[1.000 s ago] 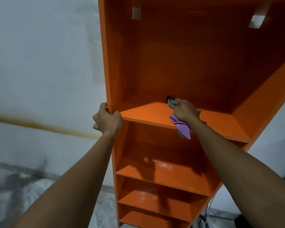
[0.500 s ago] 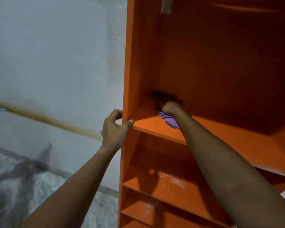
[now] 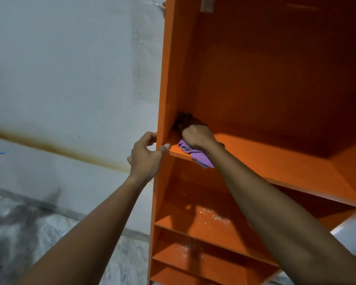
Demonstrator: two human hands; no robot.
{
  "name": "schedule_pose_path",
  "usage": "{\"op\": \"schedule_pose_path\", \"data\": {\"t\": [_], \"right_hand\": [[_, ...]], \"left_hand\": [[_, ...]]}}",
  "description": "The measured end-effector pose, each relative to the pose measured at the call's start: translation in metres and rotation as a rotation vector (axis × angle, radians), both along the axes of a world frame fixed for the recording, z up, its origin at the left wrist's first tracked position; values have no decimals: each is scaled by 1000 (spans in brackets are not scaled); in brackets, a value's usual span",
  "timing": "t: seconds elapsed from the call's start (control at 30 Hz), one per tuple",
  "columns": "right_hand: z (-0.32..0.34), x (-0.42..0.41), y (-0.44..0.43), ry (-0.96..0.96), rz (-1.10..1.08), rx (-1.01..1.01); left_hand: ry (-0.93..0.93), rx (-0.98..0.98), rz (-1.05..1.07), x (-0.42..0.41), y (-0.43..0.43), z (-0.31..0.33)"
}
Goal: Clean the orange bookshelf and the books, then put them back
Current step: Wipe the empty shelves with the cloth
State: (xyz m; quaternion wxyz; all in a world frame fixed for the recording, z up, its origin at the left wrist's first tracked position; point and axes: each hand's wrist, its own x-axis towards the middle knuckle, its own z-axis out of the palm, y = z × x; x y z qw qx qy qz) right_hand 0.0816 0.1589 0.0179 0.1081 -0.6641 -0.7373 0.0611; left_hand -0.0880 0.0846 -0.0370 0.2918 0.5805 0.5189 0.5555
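While the right hand (image 3: 195,135) is bunching a purple cloth (image 3: 195,154) in its grip, fingers curling tight round the fabric, it is pressing that cloth onto a shelf board (image 3: 275,161) of the orange bookshelf (image 3: 169,79), far in the corner where the board is meeting the left side panel. A tail of the cloth is hanging out beneath this grip, over the board's front edge. Just beyond the knuckles a dark blurred patch is showing, and whether it is cloth or shadow cannot be told. Close to the left of that grip, the left hand (image 3: 145,156) is clamping its own grip on the bookshelf's left side panel, fingers curling round the outer face and the thumb pressing on the front edge level with the same board. Below both grips a lower shelf (image 3: 173,223) is carrying a scatter of white specks (image 3: 214,215), and further shelves are lying beneath it. High above the grips a pale bracket (image 3: 207,5) is sitting inside the bookshelf's top. Left of the left grip a pale wall (image 3: 70,68) is standing with a brown stain (image 3: 60,149) running across it, and a grey mottled floor (image 3: 29,233) is lying below.
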Motion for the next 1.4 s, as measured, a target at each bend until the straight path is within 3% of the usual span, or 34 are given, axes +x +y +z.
{"op": "schedule_pose_path", "data": {"t": [0.17, 0.3, 0.43, 0.53, 0.67, 0.77, 0.9, 1.07, 1.27, 1.33, 1.4], "right_hand": [[-12, -19, -95, -13, 102, 231], [-28, -25, -125, 7, 161, 447], [-41, -14, -139, -75, 137, 481], [-52, 9, -152, -166, 41, 548], [-59, 63, -181, -279, -154, 582], [-61, 107, -201, -274, -269, 584], [-64, 169, -233, -224, -435, 619], [-73, 217, -259, -65, -601, 708], [-108, 183, -275, 497, -579, 1005], [-127, 166, -283, 591, -588, 977], [-150, 160, -283, 743, -609, 814]], "left_hand": [[54, 5, 15, 1, -7, 4], [231, -6, 83, 3, -25, 4], [445, 27, 150, 13, -51, -8], [656, 171, 170, 29, -75, -15], [927, 199, -36, 59, -94, -20], [1001, 214, -100, 87, -103, -21], [964, 172, -90, 126, -118, -21], [895, 111, -61, 159, -134, -23], [834, 114, -51, 183, -149, -34], [863, 155, -66, 190, -155, -47], [917, 151, -120, 193, -163, -68]]}}
